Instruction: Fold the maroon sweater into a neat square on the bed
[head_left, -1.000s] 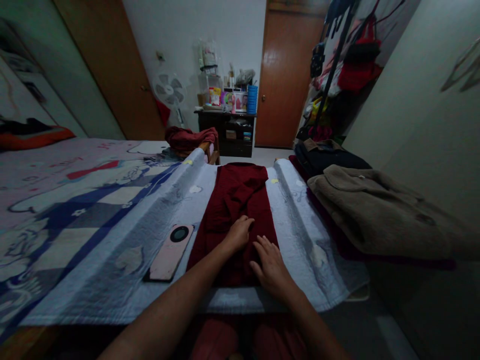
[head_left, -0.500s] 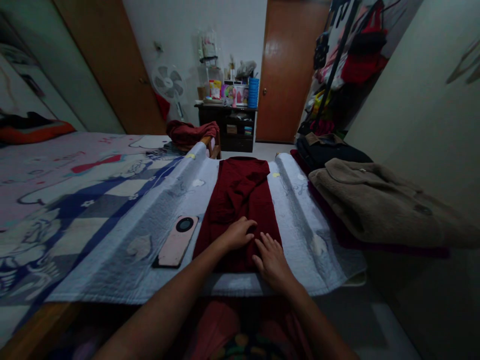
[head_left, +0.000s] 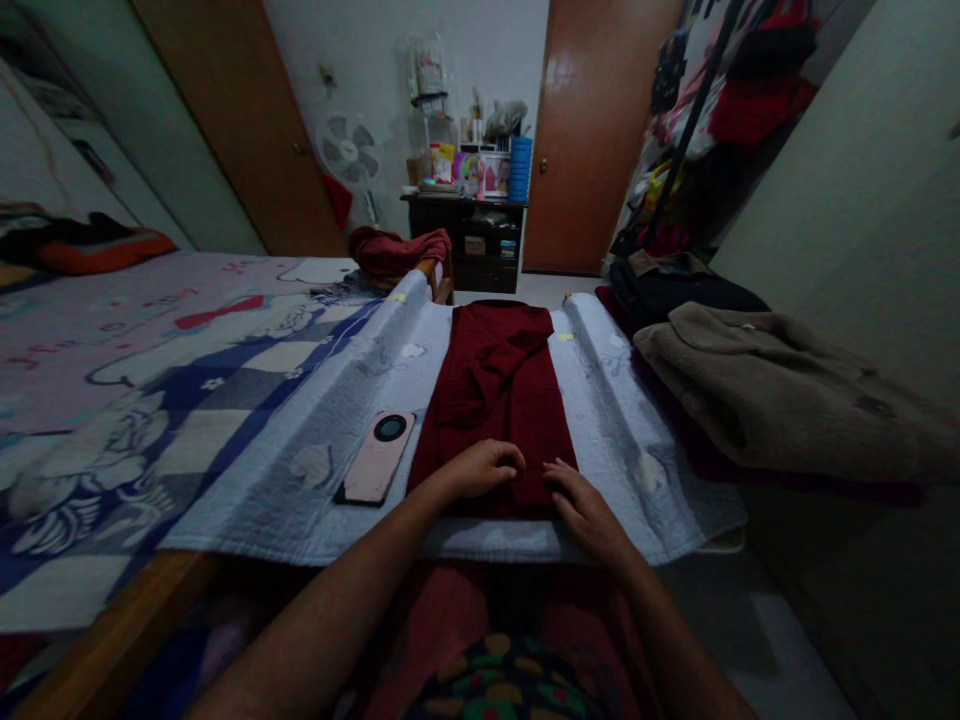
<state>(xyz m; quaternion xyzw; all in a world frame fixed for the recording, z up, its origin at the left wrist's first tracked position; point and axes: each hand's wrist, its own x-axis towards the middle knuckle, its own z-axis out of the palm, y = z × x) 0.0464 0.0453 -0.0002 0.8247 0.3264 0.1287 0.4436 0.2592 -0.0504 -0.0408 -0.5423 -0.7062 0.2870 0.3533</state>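
Observation:
A dark red long-sleeved garment, folded into a long strip, lies on a pale blue quilted cloth. My left hand is on or just above its near part, the fingers loosely bent with nothing visible in them. By the garment's near right edge, my right hand has its fingers apart, the tips at the red cloth. A sleeve lies folded slantwise across the garment's middle. To the left of it rests a pink phone with a round black camera ring.
At the right, folded clothes are stacked, with a brown fleece coat and a dark jacket. A bed with a patterned cover stands on the left. Farther back are a fan, a dark cabinet and a door.
My right hand has moved right, off the garment's middle to its edge, widening the space between my hands. My left hand stays near the same part of the cloth. The view has shifted slightly.

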